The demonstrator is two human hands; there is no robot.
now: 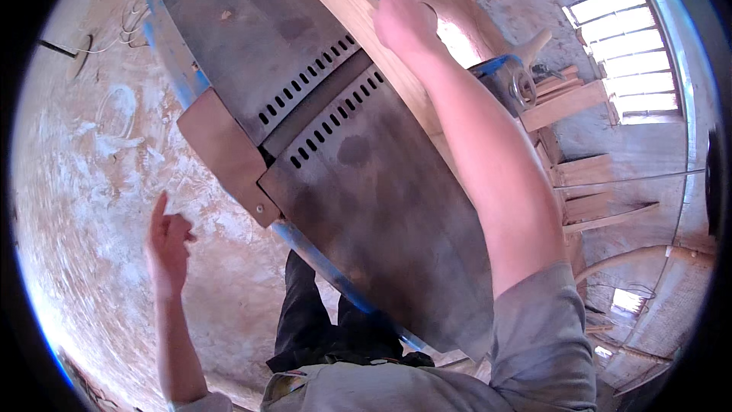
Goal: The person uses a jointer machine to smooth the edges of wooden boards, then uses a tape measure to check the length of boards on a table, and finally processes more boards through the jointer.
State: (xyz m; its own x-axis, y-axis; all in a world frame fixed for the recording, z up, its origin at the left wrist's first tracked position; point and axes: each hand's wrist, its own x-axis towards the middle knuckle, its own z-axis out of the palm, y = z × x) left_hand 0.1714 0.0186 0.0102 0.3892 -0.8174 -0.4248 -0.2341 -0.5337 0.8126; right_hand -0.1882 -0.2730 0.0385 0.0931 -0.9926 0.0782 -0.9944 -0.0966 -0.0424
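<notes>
The right hand (pixel 404 19), arm outstretched, presses palm-down on a long wooden plank (pixel 358 15) lying along the far edge of the steel planer table (pixel 366 175). The left hand (pixel 168 244) hangs free beside that table, fingers loosely curled, holding nothing.

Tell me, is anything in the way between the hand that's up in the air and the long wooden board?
Yes. The left hand hangs free over the dusty floor, and the wide metal machine table lies between it and the wooden board. The right hand already rests on that board.
</notes>
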